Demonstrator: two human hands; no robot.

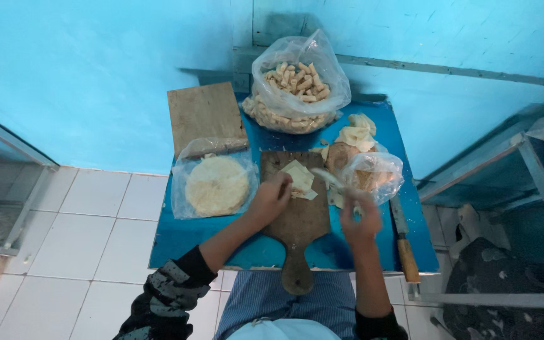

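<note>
My left hand rests on a wooden paddle board and pinches a pale square wrapper sheet lying there. My right hand is closed around a thin light utensil whose tip points toward the sheet. Both hands are above the near half of a small blue table. Right behind my right hand lies a clear bag with brownish filling inside.
A round stack of pale wrappers in plastic lies left of the board. Behind stand a bare wooden board and a big bag of finished rolls. A wooden-handled knife lies at the table's right edge. Metal shelving stands to the right.
</note>
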